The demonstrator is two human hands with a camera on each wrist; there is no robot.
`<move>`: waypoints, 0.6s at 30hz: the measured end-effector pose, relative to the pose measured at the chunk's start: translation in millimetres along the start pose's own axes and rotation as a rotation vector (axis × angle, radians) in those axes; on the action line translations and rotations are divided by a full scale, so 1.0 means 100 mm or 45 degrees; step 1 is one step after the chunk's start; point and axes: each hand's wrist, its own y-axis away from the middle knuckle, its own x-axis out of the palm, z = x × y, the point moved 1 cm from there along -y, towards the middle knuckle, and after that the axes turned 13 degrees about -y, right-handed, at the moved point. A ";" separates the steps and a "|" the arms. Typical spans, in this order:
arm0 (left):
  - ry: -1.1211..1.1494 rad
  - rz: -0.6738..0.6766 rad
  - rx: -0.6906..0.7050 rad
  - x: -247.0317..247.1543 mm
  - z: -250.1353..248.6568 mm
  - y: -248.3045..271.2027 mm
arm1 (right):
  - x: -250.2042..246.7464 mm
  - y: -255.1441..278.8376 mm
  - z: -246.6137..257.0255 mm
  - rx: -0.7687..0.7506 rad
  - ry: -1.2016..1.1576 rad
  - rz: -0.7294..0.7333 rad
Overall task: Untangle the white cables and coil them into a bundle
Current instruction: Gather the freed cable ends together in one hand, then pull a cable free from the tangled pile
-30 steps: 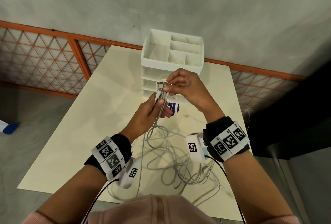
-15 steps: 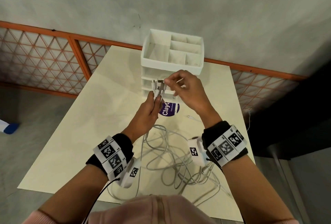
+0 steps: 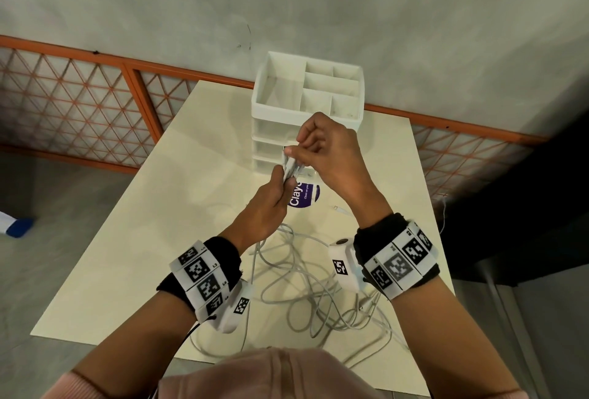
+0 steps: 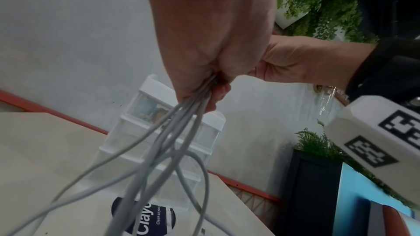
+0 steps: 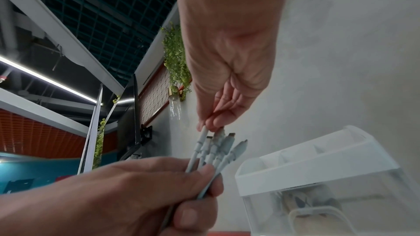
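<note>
Several white cables (image 3: 302,287) lie tangled on the table between my forearms, and their upper ends rise into my hands. My left hand (image 3: 285,177) grips these ends together as a bunch, seen from below in the left wrist view as cables (image 4: 181,128) leaving my left hand (image 4: 211,85). The connector plugs (image 5: 218,146) stick up out of that fist. My right hand (image 3: 291,153) pinches the plug tips from above with its fingertips (image 5: 211,126). One loose plug (image 3: 338,208) lies on the table to the right.
A white drawer organizer (image 3: 306,105) with open top compartments stands just behind my hands. A round purple tub (image 3: 306,196) sits in front of it. The cream table (image 3: 143,239) ends near my body and at the right. An orange lattice fence (image 3: 79,105) runs behind.
My left hand has risen slightly with the cable ends, uncovering the purple tub. My right fingers have curled down onto the plug tips.
</note>
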 end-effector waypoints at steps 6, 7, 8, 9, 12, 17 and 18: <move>0.343 -0.050 -0.099 -0.08 -0.10 0.03 | 0.01 0.03 -0.10 0.008 -0.080 -0.129; 0.439 -0.079 -0.114 -0.13 -0.13 0.02 | 0.03 0.07 -0.15 0.103 -0.240 -0.042; 0.505 -0.104 -0.124 -0.18 -0.17 0.00 | 0.07 0.11 -0.21 0.224 -0.403 0.114; 0.525 -0.125 -0.125 -0.22 -0.21 -0.02 | 0.12 0.17 -0.28 0.353 -0.510 0.303; 0.628 -0.172 -0.068 -0.32 -0.31 -0.10 | 0.28 0.36 -0.45 0.564 -0.378 0.818; 0.702 -0.231 0.061 -0.55 -0.32 -0.15 | 0.30 0.41 -0.71 0.593 -0.091 0.749; 0.706 -0.255 0.071 -0.61 -0.32 -0.14 | 0.23 0.40 -0.75 0.594 -0.048 0.713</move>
